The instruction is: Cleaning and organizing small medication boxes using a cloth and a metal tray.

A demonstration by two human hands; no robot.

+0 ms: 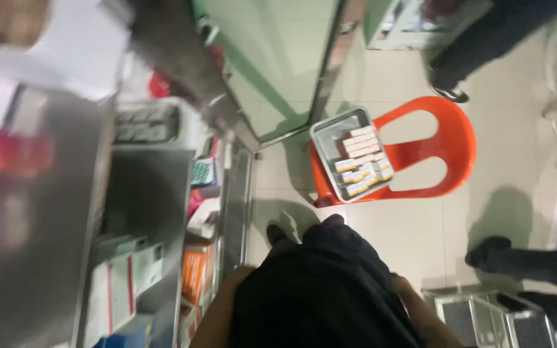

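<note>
Black cloth of my own clothes fills the near view; my left forearm (217, 316) and right forearm (423, 316) hang bare at my sides, hands cut off by the frame, so I cannot tell their grip. Ahead and slightly right, well apart, a metal tray (322, 138) of small flat cardboard boxes (363, 161) sits on an orange plastic chair (446, 138), long axis slanting away; my right arm is nearer

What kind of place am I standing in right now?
Probably a pharmacy or medicine storeroom. A metal tray of small boxes sits on an orange plastic chair, and shelves on the left hold more small packages, blurred.
</note>
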